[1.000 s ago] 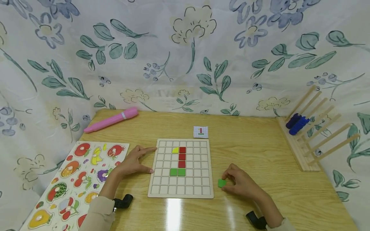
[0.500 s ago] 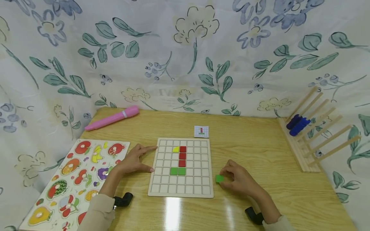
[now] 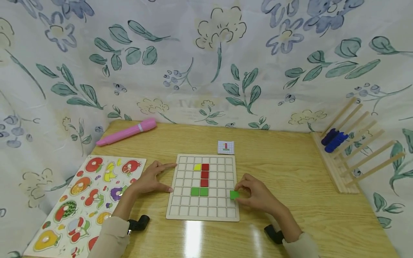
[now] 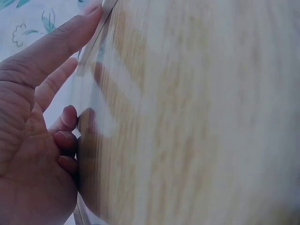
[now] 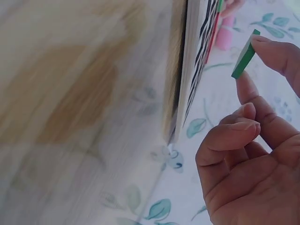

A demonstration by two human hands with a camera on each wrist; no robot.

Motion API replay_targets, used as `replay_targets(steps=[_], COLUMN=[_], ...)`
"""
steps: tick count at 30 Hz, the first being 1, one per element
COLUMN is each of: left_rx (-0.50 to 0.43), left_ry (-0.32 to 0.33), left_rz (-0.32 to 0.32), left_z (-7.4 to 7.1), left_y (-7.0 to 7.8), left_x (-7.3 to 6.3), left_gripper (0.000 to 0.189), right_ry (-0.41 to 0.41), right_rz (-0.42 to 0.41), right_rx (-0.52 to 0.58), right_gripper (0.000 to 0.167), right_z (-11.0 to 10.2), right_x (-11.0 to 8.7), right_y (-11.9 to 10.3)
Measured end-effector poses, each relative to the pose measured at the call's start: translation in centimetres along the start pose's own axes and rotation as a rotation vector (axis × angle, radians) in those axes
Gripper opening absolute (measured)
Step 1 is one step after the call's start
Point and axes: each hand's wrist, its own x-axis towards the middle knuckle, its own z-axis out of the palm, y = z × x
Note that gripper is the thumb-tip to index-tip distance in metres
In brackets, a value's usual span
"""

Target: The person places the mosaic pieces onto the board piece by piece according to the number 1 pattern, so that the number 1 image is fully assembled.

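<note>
A pale wooden grid board [image 3: 208, 213] lies on the table. Its squares hold a yellow tile [image 3: 197, 167], a column of red tiles [image 3: 204, 175] and two green tiles [image 3: 199, 191] side by side. My left hand [image 3: 150, 181] touches the board's left edge with spread thumb and index finger; the other fingers are bent in the left wrist view. At the board's right edge, my right hand [image 3: 258, 195] pinches a green square tile [image 3: 233, 195] between thumb and index finger. The right wrist view shows that tile tilted and raised off the board.
A small printed pattern card [image 3: 226, 147] lies behind the board. To the left are a fruit puzzle board [image 3: 96, 193] and a pink marker-shaped stick [image 3: 127, 133]. A wooden peg rack [image 3: 335, 165] with blue pieces stands at the right. Floral cloth hangs behind the table.
My right hand has moved left with the green tile, from the tabletop beside the board to over its right edge. My left hand has stayed at the left edge.
</note>
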Motion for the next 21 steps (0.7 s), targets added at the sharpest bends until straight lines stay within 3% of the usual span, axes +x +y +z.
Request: replay_targets(steps=[12,21], left_rx=[0.023,0.026], left_ry=[0.003,0.008], left_rz=[0.018,-0.002], left_z=[0.1,0.1], left_y=[0.0,0.0], left_x=[-0.1,-0.1], left_gripper=[0.088,0.089], right_ry=[-0.052,-0.093], right_rz=[-0.025,-0.045], right_rx=[0.059,-0.002], right_gripper=[0.017,0.015], right_z=[1.6,2.7], right_x=[2.4,4.1], right_y=[-0.6,-1.8])
